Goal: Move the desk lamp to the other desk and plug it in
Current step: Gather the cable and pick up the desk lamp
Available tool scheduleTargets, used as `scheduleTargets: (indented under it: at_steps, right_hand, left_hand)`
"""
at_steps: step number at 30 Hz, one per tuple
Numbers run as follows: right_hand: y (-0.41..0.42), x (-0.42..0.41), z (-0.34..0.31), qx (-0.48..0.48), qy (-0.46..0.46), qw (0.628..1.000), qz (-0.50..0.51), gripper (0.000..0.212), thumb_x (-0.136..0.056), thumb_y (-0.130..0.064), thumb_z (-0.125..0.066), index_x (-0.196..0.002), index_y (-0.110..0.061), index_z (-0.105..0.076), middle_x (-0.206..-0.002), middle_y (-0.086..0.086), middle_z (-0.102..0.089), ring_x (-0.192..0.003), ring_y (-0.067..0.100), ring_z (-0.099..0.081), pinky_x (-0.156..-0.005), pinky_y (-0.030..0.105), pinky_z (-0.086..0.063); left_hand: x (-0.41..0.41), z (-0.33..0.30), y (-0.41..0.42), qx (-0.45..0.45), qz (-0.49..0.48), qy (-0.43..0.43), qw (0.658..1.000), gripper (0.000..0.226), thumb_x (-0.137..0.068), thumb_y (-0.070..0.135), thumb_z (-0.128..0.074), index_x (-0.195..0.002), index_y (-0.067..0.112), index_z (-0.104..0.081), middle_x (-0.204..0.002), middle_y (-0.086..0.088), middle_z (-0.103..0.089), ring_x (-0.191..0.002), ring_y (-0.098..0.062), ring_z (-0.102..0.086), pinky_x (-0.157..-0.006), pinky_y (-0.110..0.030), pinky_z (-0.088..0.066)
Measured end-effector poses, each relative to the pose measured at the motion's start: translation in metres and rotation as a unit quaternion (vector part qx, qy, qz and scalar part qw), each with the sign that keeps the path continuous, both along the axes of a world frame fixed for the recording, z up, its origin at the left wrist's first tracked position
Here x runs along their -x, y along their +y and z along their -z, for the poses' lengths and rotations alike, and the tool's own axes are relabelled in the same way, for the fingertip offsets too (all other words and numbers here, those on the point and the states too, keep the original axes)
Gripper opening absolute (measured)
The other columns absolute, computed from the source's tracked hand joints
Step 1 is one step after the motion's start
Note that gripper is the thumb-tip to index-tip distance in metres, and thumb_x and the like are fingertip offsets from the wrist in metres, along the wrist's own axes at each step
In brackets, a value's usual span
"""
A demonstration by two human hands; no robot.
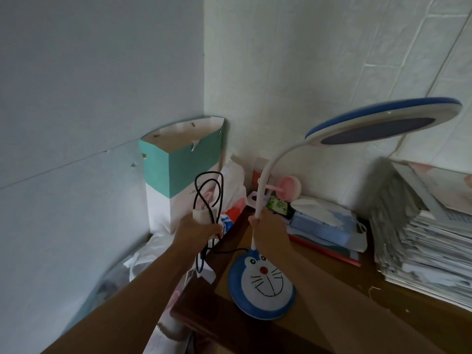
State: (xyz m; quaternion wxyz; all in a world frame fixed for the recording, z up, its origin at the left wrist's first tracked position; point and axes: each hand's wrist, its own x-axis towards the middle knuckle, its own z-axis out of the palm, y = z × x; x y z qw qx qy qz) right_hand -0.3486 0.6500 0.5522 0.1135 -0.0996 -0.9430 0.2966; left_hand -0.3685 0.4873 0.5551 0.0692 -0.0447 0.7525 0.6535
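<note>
- Lamp point(260, 277): blue-and-white desk lamp with a cartoon cat face on its round base, which sits at the near left edge of the wooden tabletop point(332, 315). White flexible neck rises from the base and curves toward 2 o'clock to a round blue-rimmed head.
- Right hand point(268, 231): closed around the lower neck of the lamp, just above the base.
- Left hand point(196, 231): closed on the white plug adapter point(201, 213) and a looped bundle of black cord point(208, 190); loops stand up toward 12 o'clock, a length of cord trails down toward the lamp base.
- Teal-and-white paper bag point(178, 172): upright in the wall corner, at 11 o'clock from the left hand.
- Stack of papers point(421, 238): at 3 o'clock on the tabletop, against the wall.
- Tissue pack point(324, 223): at 1 o'clock from the base, beside small pink items.
</note>
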Motion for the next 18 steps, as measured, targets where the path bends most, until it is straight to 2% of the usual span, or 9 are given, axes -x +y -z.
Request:
scheduleTargets:
  at_steps: [3, 5, 7, 9, 11, 12, 14, 16, 18]
  right_hand:
    - [-0.001, -0.006, 0.001, -0.016, -0.001, 1.0, -0.009, 0.034, -0.1, -0.022, -0.028, -0.108, -0.003, -0.055, -0.1, 0.009, -0.054, -0.088, 0.019, -0.055, -0.069, 0.024, -0.037]
    - [-0.001, -0.007, 0.0, -0.006, 0.003, 1.0, -0.012, 0.033, -0.1, -0.023, -0.03, -0.103, -0.003, -0.056, -0.098, 0.012, -0.056, -0.082, 0.018, -0.053, -0.068, 0.027, -0.041]
    - [-0.001, -0.011, -0.007, 0.016, 0.017, 1.0, -0.001, 0.028, -0.097, -0.025, -0.038, -0.098, -0.002, -0.054, -0.088, 0.014, -0.058, -0.076, 0.023, -0.056, -0.069, 0.035, -0.049]
    - [0.0, -0.017, -0.015, 0.023, 0.029, 0.999, 0.011, 0.023, -0.096, -0.025, -0.043, -0.095, -0.003, -0.052, -0.087, 0.015, -0.059, -0.077, 0.027, -0.058, -0.073, 0.04, -0.052]
    - [0.005, -0.025, -0.022, 0.02, 0.027, 0.999, 0.016, 0.021, -0.096, -0.025, -0.044, -0.094, -0.006, -0.051, -0.089, 0.015, -0.06, -0.076, 0.023, -0.056, -0.072, 0.038, -0.052]
    - [0.008, -0.03, -0.024, 0.018, 0.027, 0.999, 0.018, 0.023, -0.096, -0.025, -0.043, -0.098, -0.004, -0.052, -0.092, 0.017, -0.062, -0.076, 0.022, -0.057, -0.068, 0.035, -0.051]
    - [0.018, -0.043, -0.029, 0.01, 0.032, 0.999, 0.019, 0.027, -0.097, -0.023, -0.042, -0.105, 0.0, -0.053, -0.101, 0.019, -0.064, -0.079, 0.021, -0.057, -0.064, 0.029, -0.044]
    - [0.027, -0.057, -0.035, 0.003, 0.032, 0.999, 0.028, 0.026, -0.097, -0.02, -0.042, -0.107, 0.001, -0.053, -0.105, 0.019, -0.063, -0.087, 0.024, -0.06, -0.07, 0.027, -0.045]
    - [0.036, -0.071, -0.043, -0.014, 0.025, 0.999, 0.04, 0.026, -0.097, -0.018, -0.04, -0.107, 0.002, -0.052, -0.106, 0.021, -0.062, -0.095, 0.032, -0.061, -0.08, 0.035, -0.05]
  left_hand:
    - [-0.005, -0.004, 0.001, 0.0, 0.012, 0.002, 1.0, 0.034, -0.066, 0.002, -0.075, -0.098, -0.006, -0.064, -0.099, -0.03, -0.068, -0.097, -0.04, -0.065, -0.091, -0.05, -0.053]
    - [-0.008, -0.008, 0.002, 0.0, 0.016, 0.003, 1.0, 0.033, -0.062, 0.004, -0.077, -0.092, -0.003, -0.065, -0.099, -0.031, -0.068, -0.097, -0.041, -0.065, -0.09, -0.052, -0.052]
    - [-0.01, -0.011, 0.005, 0.008, 0.018, 0.005, 1.0, 0.02, -0.066, 0.002, -0.075, -0.083, 0.001, -0.064, -0.093, -0.027, -0.07, -0.094, -0.038, -0.066, -0.089, -0.05, -0.054]
    - [-0.009, -0.009, 0.008, 0.016, 0.021, 0.012, 1.0, 0.012, -0.07, -0.001, -0.072, -0.073, 0.006, -0.062, -0.066, -0.009, -0.073, -0.078, -0.025, -0.068, -0.075, -0.038, -0.058]
    - [-0.012, -0.013, 0.015, 0.018, 0.03, 0.023, 0.999, 0.017, -0.071, -0.002, -0.072, -0.068, 0.01, -0.059, -0.044, 0.004, -0.065, -0.053, -0.008, -0.065, -0.049, -0.019, -0.053]
    - [-0.014, -0.015, 0.019, 0.018, 0.032, 0.027, 0.999, 0.019, -0.069, -0.001, -0.072, -0.069, 0.011, -0.059, -0.044, 0.003, -0.064, -0.048, -0.007, -0.062, -0.042, -0.016, -0.048]
    - [-0.019, -0.019, 0.028, 0.021, 0.046, 0.031, 0.998, 0.014, -0.068, 0.0, -0.074, -0.074, 0.006, -0.062, -0.059, -0.002, -0.065, -0.056, -0.014, -0.061, -0.043, -0.017, -0.046]
    - [-0.025, -0.023, 0.039, 0.012, 0.067, 0.035, 0.997, 0.015, -0.07, 0.002, -0.073, -0.082, 0.001, -0.064, -0.07, -0.011, -0.066, -0.064, -0.021, -0.062, -0.05, -0.022, -0.05]
    - [-0.031, -0.026, 0.051, 0.005, 0.075, 0.035, 0.997, 0.015, -0.072, 0.002, -0.073, -0.08, 0.006, -0.063, -0.075, -0.014, -0.067, -0.068, -0.024, -0.063, -0.057, -0.03, -0.055]
